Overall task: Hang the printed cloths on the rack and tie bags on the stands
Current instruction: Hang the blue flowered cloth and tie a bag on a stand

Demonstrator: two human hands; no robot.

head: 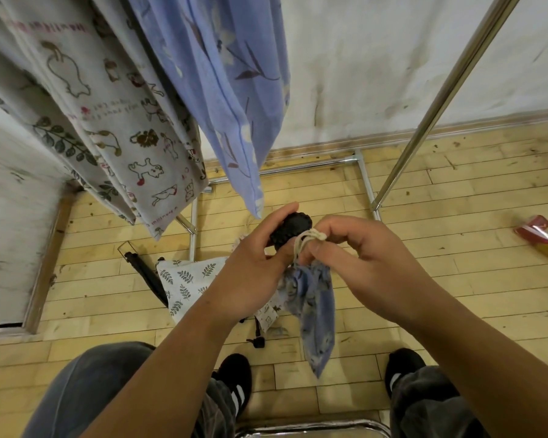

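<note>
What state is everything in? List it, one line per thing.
left hand: grips black knob.
right hand: pinches drawstring.
blue bag: cinched, dangling from drawstring.
blue cloth: hanging down.
animal-print cloth: hanging down.

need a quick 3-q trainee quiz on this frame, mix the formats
1. True or false: the blue bag hangs down below the hands.
2. The left hand grips: A) a black knob B) a rack pole C) a red packet.
3. Fill in: the right hand pinches the bag's cream ____.
Key: 1 true; 2 A; 3 cord.
</note>
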